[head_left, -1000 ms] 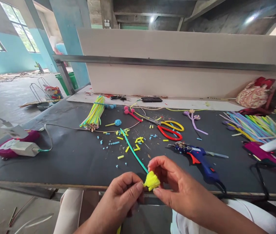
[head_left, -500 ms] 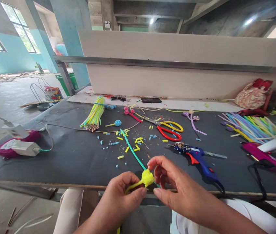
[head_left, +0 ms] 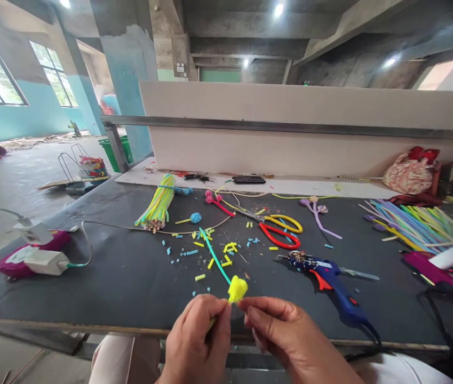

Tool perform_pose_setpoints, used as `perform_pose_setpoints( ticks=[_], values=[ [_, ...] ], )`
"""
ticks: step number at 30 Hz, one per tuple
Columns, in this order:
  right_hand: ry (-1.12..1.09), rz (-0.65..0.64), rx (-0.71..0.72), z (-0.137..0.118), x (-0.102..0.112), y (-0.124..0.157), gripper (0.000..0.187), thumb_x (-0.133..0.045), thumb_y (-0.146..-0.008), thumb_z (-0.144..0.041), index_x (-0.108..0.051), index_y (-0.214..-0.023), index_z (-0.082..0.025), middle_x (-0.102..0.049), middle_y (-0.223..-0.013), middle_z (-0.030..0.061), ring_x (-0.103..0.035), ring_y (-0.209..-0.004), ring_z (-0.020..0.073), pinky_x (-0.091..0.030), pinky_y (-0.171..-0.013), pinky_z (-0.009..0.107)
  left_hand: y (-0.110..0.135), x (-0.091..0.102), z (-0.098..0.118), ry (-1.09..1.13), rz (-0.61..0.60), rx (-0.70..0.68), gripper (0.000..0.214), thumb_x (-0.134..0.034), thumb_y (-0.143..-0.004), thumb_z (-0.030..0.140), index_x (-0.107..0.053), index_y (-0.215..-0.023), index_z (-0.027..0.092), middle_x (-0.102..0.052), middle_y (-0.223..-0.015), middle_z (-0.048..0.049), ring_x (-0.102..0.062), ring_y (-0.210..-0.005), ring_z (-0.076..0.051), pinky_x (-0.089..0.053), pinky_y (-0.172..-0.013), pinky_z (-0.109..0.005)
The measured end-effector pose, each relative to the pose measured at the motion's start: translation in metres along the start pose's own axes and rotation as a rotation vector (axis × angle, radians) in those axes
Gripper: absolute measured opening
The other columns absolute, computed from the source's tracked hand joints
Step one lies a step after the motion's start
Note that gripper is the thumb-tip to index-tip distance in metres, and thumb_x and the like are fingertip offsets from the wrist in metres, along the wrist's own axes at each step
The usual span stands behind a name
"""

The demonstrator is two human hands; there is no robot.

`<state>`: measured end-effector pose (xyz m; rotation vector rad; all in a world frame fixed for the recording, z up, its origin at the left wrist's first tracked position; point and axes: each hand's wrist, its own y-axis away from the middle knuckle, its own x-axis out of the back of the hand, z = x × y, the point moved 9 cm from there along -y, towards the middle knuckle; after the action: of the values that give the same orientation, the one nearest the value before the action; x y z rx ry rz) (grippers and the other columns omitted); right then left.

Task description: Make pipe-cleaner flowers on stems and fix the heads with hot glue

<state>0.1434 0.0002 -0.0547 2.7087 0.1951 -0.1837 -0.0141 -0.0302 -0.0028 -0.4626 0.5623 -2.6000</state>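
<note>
Grey felt covers the long work table (head_left: 110, 277) in a concrete hall with blue walls, seen from the head camera. Red-and-yellow scissors (head_left: 280, 230) lie near its middle. Nearer the person than the scissors and a little to their left, at the table's front edge, both hands meet around a yellow fuzzy ball (head_left: 237, 288) on a green stem (head_left: 214, 257) that slants away toward the scissors. The left hand (head_left: 200, 341) is closed, thumb and fingers pinching a yellow strand just under the ball. The right hand (head_left: 290, 341) has its fingertips drawn together against the ball's base from the other side. Just right of the scissors and nearer lies a blue glue gun (head_left: 332, 282). Left of the scissors sits a bundle of sticks (head_left: 158, 204), with short yellow and blue offcuts (head_left: 228, 248) scattered between. Far right of the scissors spreads a pile of coloured straws (head_left: 418, 224)
</note>
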Motion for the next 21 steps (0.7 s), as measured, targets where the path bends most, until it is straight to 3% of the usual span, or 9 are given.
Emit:
perform_pose_setpoints(
  ticks=[6,10,15,21],
  values=[
    [-0.219,-0.069,-0.014,0.003,-0.012,0.006,0.027,-0.079,-0.063,-0.04,-0.077,-0.08,-0.019,-0.066,-0.069,0.0033,-0.049,-0.055,0.0113,-0.043,-0.064,0.027,0.009,0.001,0.013,0.033,0.205,-0.143,0.02,-0.064,-0.07,0.007,-0.063,-0.068,0.027,-0.067,-0.062,0.001,-0.062,-0.059,-0.015,-0.048,-0.062,-0.023],
    [-0.224,-0.128,0.041,-0.003,-0.017,0.005,0.027,-0.077,-0.065,-0.042,-0.077,-0.079,-0.02,-0.056,-0.055,-0.0011,-0.045,-0.052,0.0117,-0.043,-0.068,0.03,0.016,0.001,0.015,0.031,0.309,-0.198,0.021,-0.066,-0.07,0.007,-0.068,-0.069,0.028,-0.069,-0.064,0.0008,-0.062,-0.058,-0.015,-0.049,-0.06,-0.022],
    [-0.246,-0.144,0.074,-0.005,-0.017,0.003,0.023,-0.076,-0.067,-0.042,-0.076,-0.076,-0.02,-0.046,-0.048,-0.0046,-0.039,-0.049,0.0102,-0.04,-0.062,0.027,0.017,-0.011,0.005,0.01,0.185,-0.106,0.019,-0.066,-0.073,0.01,-0.068,-0.068,0.028,-0.071,-0.069,0.0003,-0.065,-0.065,-0.015,-0.049,-0.067,-0.022],
    [-0.394,-0.156,-0.035,-0.001,-0.023,0.007,0.017,-0.082,-0.061,-0.032,-0.076,-0.071,-0.02,-0.056,-0.054,-0.0037,-0.046,-0.053,0.0089,-0.041,-0.062,0.023,0.018,-0.022,-0.002,-0.005,0.011,0.032,0.018,-0.063,-0.077,0.013,-0.068,-0.067,0.028,-0.072,-0.072,-0.0022,-0.066,-0.071,-0.017,-0.05,-0.071,-0.025]
  ],
)
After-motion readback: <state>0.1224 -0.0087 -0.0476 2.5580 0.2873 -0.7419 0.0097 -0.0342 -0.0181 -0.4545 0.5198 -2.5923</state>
